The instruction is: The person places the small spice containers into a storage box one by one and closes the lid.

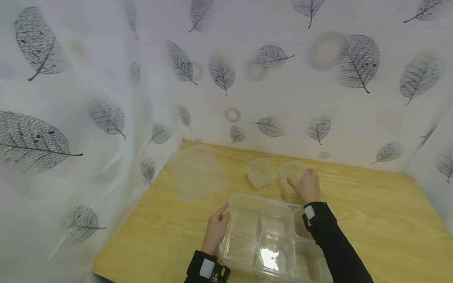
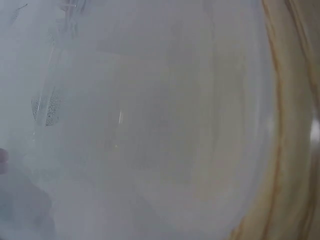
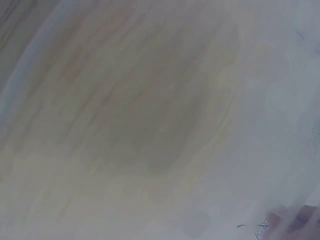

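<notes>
A large clear plastic box [image 1: 242, 232] with square compartments lies at the front of the wooden table in the head view. My left hand [image 1: 216, 228] rests against its left side, fingers extended along the rim. Behind the box, my right hand [image 1: 307, 185] holds a small clear plastic cup [image 1: 291, 168] at its right side, thumb in front and fingers toward the back. A second small clear cup [image 1: 260, 173] stands left of that one. In the left wrist view, clear plastic [image 2: 165, 125] fills most of the picture; the right wrist view is blurred.
A flat, square translucent lid [image 1: 198, 173] lies at the back left of the table [image 1: 155, 220]. White sheeting [image 1: 219, 106] with a leaf print hangs behind the table and along both sides. My right forearm passes over the box's right compartments.
</notes>
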Demonstrator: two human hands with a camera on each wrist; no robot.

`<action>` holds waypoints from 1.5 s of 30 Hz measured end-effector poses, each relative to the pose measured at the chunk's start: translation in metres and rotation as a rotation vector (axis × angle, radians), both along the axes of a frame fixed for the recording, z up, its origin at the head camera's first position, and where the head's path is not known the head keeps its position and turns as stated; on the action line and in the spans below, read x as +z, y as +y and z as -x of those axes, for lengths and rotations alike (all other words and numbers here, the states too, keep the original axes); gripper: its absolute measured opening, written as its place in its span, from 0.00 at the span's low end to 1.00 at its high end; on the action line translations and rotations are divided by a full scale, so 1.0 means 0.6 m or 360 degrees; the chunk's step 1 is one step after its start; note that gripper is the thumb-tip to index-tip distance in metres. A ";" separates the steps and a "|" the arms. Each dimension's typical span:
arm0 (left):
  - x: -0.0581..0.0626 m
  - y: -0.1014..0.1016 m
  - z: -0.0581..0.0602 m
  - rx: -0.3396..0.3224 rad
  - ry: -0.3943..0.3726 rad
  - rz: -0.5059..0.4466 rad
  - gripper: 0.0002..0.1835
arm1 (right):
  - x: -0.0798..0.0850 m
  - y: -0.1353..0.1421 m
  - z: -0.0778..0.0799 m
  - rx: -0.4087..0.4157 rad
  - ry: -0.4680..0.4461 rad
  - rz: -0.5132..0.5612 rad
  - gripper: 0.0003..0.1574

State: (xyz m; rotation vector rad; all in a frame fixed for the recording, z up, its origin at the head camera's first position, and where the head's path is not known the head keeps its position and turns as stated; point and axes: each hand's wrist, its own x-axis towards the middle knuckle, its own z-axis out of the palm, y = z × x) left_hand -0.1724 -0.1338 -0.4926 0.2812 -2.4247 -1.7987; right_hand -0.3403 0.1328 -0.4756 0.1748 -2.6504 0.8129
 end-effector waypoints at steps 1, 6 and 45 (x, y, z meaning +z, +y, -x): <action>0.000 0.001 0.001 -0.0002 -0.0003 0.0007 0.18 | 0.001 0.001 0.000 -0.0010 0.0007 0.0030 0.51; 0.000 0.002 0.004 0.0004 0.0022 0.0040 0.18 | 0.007 0.002 -0.001 -0.0027 0.0106 0.0166 0.51; -0.005 -0.001 0.006 0.0003 -0.0020 0.0046 0.18 | 0.138 -0.113 -0.138 0.0861 0.0671 -0.0040 0.53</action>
